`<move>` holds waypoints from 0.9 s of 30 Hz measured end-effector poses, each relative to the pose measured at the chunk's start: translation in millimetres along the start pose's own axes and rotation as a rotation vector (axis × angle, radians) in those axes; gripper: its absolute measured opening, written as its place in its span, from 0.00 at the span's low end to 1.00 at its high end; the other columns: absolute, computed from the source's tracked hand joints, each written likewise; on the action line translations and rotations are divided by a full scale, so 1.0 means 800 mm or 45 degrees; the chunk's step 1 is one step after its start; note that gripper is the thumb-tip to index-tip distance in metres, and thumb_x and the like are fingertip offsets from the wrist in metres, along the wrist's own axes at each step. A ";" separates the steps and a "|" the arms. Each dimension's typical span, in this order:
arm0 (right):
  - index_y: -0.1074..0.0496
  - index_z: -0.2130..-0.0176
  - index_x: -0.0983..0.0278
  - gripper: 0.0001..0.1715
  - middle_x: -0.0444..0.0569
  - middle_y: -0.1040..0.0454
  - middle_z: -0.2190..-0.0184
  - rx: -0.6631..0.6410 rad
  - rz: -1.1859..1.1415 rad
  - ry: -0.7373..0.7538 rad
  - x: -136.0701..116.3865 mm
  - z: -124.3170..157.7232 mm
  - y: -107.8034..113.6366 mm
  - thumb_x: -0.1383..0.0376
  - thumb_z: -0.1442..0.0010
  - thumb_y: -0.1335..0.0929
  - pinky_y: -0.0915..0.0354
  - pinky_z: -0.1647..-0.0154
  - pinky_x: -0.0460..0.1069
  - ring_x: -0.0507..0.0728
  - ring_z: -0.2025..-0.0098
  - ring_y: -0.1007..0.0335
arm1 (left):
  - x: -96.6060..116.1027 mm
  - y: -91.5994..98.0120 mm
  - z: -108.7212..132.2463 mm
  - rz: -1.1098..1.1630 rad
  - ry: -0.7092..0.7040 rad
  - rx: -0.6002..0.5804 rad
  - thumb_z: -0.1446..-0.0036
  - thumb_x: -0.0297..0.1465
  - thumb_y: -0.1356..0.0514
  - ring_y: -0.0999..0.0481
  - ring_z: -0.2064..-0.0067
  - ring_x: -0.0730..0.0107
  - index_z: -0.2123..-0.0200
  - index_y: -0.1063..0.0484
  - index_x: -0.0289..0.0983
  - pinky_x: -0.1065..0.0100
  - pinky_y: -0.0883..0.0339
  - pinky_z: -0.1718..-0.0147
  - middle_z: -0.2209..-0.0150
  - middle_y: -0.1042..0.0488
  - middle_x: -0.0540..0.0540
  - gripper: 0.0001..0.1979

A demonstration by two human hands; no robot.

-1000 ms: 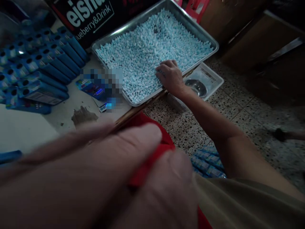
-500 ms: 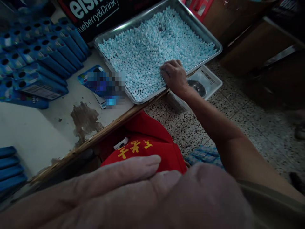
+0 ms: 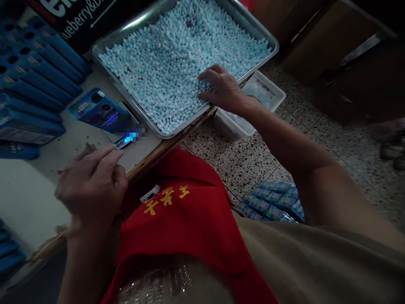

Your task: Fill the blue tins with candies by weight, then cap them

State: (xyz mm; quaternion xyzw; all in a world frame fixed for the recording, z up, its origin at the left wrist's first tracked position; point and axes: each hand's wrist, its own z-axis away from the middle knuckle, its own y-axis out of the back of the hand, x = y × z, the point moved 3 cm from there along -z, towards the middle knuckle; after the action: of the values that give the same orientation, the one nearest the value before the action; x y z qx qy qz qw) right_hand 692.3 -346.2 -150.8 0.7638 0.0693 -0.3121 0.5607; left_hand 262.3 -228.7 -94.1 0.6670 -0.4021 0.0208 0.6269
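My right hand (image 3: pixel 223 89) rests at the near edge of a metal tray (image 3: pixel 147 126) heaped with small pale-blue and white candies (image 3: pixel 164 71). Its thumb and fingers are apart, their tips among the candies, with nothing seen gripped. Over the worn tabletop hovers my left hand (image 3: pixel 95 181), slightly blurred, its fingers loosely bent and no object visible in it. Just beyond it a blue caramel box (image 3: pixel 103 110) sits on a small scale (image 3: pixel 123 141) with a lit blue display, partly pixelated.
Rows of blue boxes (image 3: pixel 41 63) stand at the left on the table (image 3: pixel 28 185). Behind the tray is a black printed carton (image 3: pixel 72 17). A clear plastic bin (image 3: pixel 236 122) sits below the table edge. Blue patterned packaging (image 3: pixel 272 200) lies on the speckled floor.
My left hand has moved from close in front of the camera down to the table beside the scale. The right hand's fingers have spread among the candies. The view has shifted.
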 end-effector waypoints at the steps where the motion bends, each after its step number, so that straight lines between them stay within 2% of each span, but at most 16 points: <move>1: 0.21 0.40 0.43 0.37 0.48 0.18 0.36 0.003 -0.014 0.008 0.004 -0.002 -0.001 0.30 0.40 0.30 0.38 0.24 0.73 0.72 0.30 0.32 | -0.008 -0.004 0.003 -0.070 -0.091 0.002 0.35 0.37 0.33 0.20 0.31 0.46 0.53 0.13 0.49 0.40 0.42 0.20 0.42 0.15 0.50 0.09; 3: 0.20 0.43 0.43 0.37 0.49 0.19 0.34 0.007 -0.001 0.019 0.007 -0.006 -0.004 0.30 0.42 0.29 0.39 0.23 0.74 0.74 0.30 0.32 | -0.030 -0.017 0.009 -0.193 -0.203 0.064 0.33 0.42 0.35 0.22 0.29 0.41 0.47 0.15 0.42 0.38 0.41 0.21 0.37 0.17 0.40 0.17; 4: 0.20 0.44 0.42 0.36 0.48 0.19 0.33 0.005 0.009 0.023 0.007 -0.008 -0.005 0.30 0.43 0.29 0.40 0.22 0.75 0.74 0.30 0.32 | -0.044 -0.025 0.014 -0.219 -0.187 0.116 0.32 0.44 0.36 0.23 0.29 0.39 0.44 0.17 0.39 0.37 0.38 0.23 0.36 0.19 0.35 0.21; 6: 0.19 0.45 0.41 0.35 0.47 0.18 0.35 -0.002 0.001 0.022 0.005 -0.012 -0.006 0.30 0.45 0.28 0.41 0.22 0.77 0.76 0.29 0.32 | -0.069 -0.042 0.021 -0.210 -0.057 0.190 0.32 0.45 0.37 0.23 0.30 0.37 0.40 0.20 0.34 0.38 0.33 0.26 0.36 0.20 0.28 0.26; 8: 0.19 0.46 0.39 0.36 0.46 0.16 0.37 -0.013 -0.033 0.025 0.002 -0.016 -0.005 0.28 0.48 0.27 0.42 0.22 0.78 0.78 0.28 0.33 | -0.083 -0.055 0.027 -0.218 0.035 0.239 0.32 0.43 0.37 0.24 0.30 0.37 0.40 0.22 0.33 0.38 0.34 0.27 0.37 0.21 0.27 0.24; 12: 0.21 0.40 0.39 0.43 0.47 0.18 0.35 -0.050 -0.014 0.077 -0.001 -0.030 -0.006 0.27 0.49 0.25 0.38 0.25 0.78 0.79 0.27 0.36 | -0.078 -0.067 0.027 -0.292 0.072 0.258 0.28 0.39 0.38 0.24 0.32 0.39 0.48 0.20 0.36 0.39 0.40 0.24 0.41 0.19 0.29 0.14; 16: 0.22 0.37 0.46 0.46 0.51 0.22 0.31 -0.071 0.104 0.121 -0.008 -0.049 -0.022 0.34 0.47 0.20 0.37 0.25 0.79 0.81 0.26 0.38 | -0.068 -0.066 0.018 -0.335 0.130 0.203 0.29 0.34 0.40 0.21 0.39 0.40 0.57 0.21 0.36 0.41 0.35 0.28 0.49 0.17 0.30 0.10; 20: 0.19 0.42 0.51 0.35 0.52 0.23 0.30 -0.041 0.193 0.149 -0.020 -0.070 -0.043 0.39 0.43 0.20 0.39 0.24 0.79 0.79 0.26 0.38 | -0.060 -0.064 0.014 -0.348 0.186 0.216 0.32 0.30 0.39 0.23 0.39 0.43 0.61 0.23 0.39 0.44 0.37 0.27 0.51 0.18 0.34 0.05; 22: 0.18 0.49 0.48 0.30 0.51 0.23 0.30 -0.028 0.162 0.178 -0.024 -0.080 -0.051 0.40 0.47 0.21 0.40 0.23 0.78 0.78 0.25 0.38 | -0.057 -0.064 0.014 -0.358 0.199 0.215 0.32 0.29 0.39 0.24 0.38 0.44 0.61 0.24 0.39 0.45 0.37 0.27 0.50 0.18 0.34 0.04; 25: 0.19 0.57 0.43 0.27 0.50 0.19 0.34 -0.022 0.033 0.230 -0.026 -0.087 -0.058 0.38 0.55 0.22 0.38 0.24 0.76 0.78 0.25 0.37 | -0.054 -0.064 0.014 -0.379 0.228 0.202 0.30 0.28 0.40 0.24 0.38 0.46 0.59 0.23 0.36 0.46 0.37 0.27 0.50 0.19 0.32 0.05; 27: 0.20 0.56 0.43 0.26 0.51 0.16 0.38 -0.010 -0.039 0.240 -0.025 -0.086 -0.059 0.37 0.52 0.25 0.37 0.25 0.75 0.77 0.26 0.35 | -0.054 -0.064 0.015 -0.385 0.254 0.203 0.29 0.29 0.40 0.24 0.38 0.45 0.58 0.22 0.34 0.45 0.37 0.28 0.50 0.20 0.31 0.06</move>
State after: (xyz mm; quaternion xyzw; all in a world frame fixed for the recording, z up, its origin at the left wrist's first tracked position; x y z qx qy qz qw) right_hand 682.1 -262.4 -165.6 0.7866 0.1347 -0.2470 0.5497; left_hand 255.9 -222.6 -161.5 0.7620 -0.2302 0.0243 0.6048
